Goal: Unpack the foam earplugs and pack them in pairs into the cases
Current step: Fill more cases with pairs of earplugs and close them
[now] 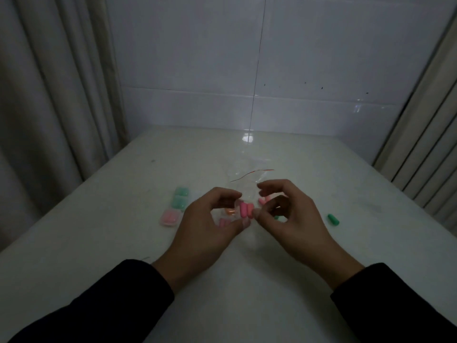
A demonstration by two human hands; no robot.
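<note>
Both hands, L (207,219) and R (294,214), pinch a clear bag (244,191) w/ pink plugs (245,210) inside, mid-worktop (247,280). At 9 o'clock: green case (181,198), pink case (170,217), each holding plugs. Loose green plug (333,219) at 3 o'clock.

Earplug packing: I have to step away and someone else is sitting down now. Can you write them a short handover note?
Left hand pinches a pair of pink earplugs, seemingly inside a small clear wrapper.
Right hand pinches at the same wrapper, apparently opening it.
On the table: green case and pink case at left, both holding plugs; loose green plug at right; clear bag and more plugs behind the hands, partly hidden.
Done: two cases seem filled.
Left: unwrap this pair, case it, then pair the remaining plugs.
</note>
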